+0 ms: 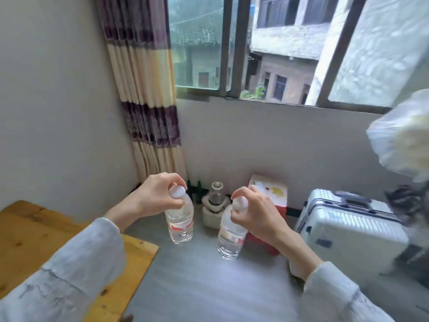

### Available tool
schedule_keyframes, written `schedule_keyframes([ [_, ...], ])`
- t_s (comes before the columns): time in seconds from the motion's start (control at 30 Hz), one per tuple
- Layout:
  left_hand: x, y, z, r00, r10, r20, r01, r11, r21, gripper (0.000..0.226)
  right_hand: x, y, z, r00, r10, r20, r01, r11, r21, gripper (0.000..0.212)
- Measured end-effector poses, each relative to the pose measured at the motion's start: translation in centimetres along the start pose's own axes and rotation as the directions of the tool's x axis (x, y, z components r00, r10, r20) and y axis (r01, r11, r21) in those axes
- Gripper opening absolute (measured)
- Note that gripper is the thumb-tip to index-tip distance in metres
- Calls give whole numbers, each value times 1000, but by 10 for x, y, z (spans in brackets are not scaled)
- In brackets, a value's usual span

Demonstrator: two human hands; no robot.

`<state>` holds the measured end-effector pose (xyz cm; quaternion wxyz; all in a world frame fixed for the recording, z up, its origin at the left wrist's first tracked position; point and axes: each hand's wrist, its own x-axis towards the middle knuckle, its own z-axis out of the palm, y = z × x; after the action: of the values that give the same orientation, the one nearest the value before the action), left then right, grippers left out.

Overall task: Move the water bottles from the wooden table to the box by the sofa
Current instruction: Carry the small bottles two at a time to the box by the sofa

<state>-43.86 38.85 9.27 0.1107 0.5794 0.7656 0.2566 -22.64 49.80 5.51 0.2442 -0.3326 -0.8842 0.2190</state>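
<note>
Carrying two bottles at once, the person appears to be in the transport step, judged from both bottles hanging clear of the honey-coloured wooden table [21,238], which lies off to the outer side of the left fingers. The left hand [155,196] has its fingertips pinched closed around the white cap of a clear plastic water bottle with a red label [180,223], which dangles upright below them over the grey floor. The right hand [253,214] grips the cap of a second clear plastic water bottle [231,238] the same way, fingers curled shut on it, the body hanging just below.

Beyond the right fingers stand a white-and-red carton [270,194] and a ribbed silver suitcase [350,231]; between the two hands, farther off, sits a small white appliance [214,208]. No sofa shows, and whether that carton is the target box cannot be told. Next comes locating the box, then lowering each bottle in before loosening the pinch, keeping the caps firmly held since the hanging bottles can swing.
</note>
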Motion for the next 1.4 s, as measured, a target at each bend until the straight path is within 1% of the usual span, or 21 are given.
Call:
schedule_keyframes([
  [0.1, 22, 72, 47, 990, 107, 92, -99, 991, -88, 21, -44, 48, -62, 991, 113, -74, -117, 992, -57, 27],
  [0.17, 36, 124, 83, 968, 194, 159, -175, 976, -126, 21, -77, 80, -101, 971, 207, -119, -217, 972, -84, 29],
  [0.23, 48, 178, 121, 935, 282, 214, -246, 952, -181, 21, -112, 112, -137, 935, 303, -185, -323, 943, -83, 29],
  [0.3, 57, 235, 160, 887, 378, 266, -316, 916, -247, 22, -149, 142, -172, 882, 397, -256, -425, 903, -65, 29],
  [0.4, 68, 321, 218, 775, 538, 332, -448, 837, -313, 23, -206, 183, -221, 765, 509, -395, -571, 819, -50, 32],
  [0.5, 77, 403, 275, 671, 643, 370, -530, 764, -368, 23, -259, 223, -268, 627, 589, -510, -687, 726, -5, 33],
  [0.6, 82, 484, 333, 571, 729, 377, -590, 684, -429, 21, -307, 266, -314, 504, 643, -577, -768, 639, 41, 30],
  [0.7, 84, 566, 388, 450, 798, 401, -607, 602, -518, 21, -353, 308, -360, 386, 662, -642, -833, 549, 65, 29],
  [0.8, 80, 643, 434, 331, 845, 421, -620, 531, -578, 20, -397, 342, -404, 262, 663, -701, -881, 461, 107, 31],
  [0.9, 70, 715, 474, 236, 874, 425, -642, 468, -607, 20, -438, 371, -445, 142, 636, -758, -907, 390, 157, 33],
  [1.0, 58, 779, 511, 154, 895, 418, -649, 410, -641, 19, -476, 400, -482, 35, 590, -806, -916, 342, 211, 34],
  [1.07, 49, 819, 537, 106, 900, 422, -650, 384, -656, 19, -501, 421, -503, -22, 574, -818, -916, 316, 246, 31],
  [1.27, 14, 938, 622, -41, 883, 468, -642, 335, -690, 25, -588, 496, -566, -89, 608, -789, -911, 271, 312, 21],
  [1.33, -1, 983, 653, -72, 874, 481, -630, 334, -701, 25, -623, 525, -591, -101, 611, -785, -911, 261, 320, 20],
  [1.4, -15, 1027, 681, -85, 862, 499, -615, 349, -707, 24, -656, 551, -617, -111, 622, -775, -912, 245, 328, 19],
])
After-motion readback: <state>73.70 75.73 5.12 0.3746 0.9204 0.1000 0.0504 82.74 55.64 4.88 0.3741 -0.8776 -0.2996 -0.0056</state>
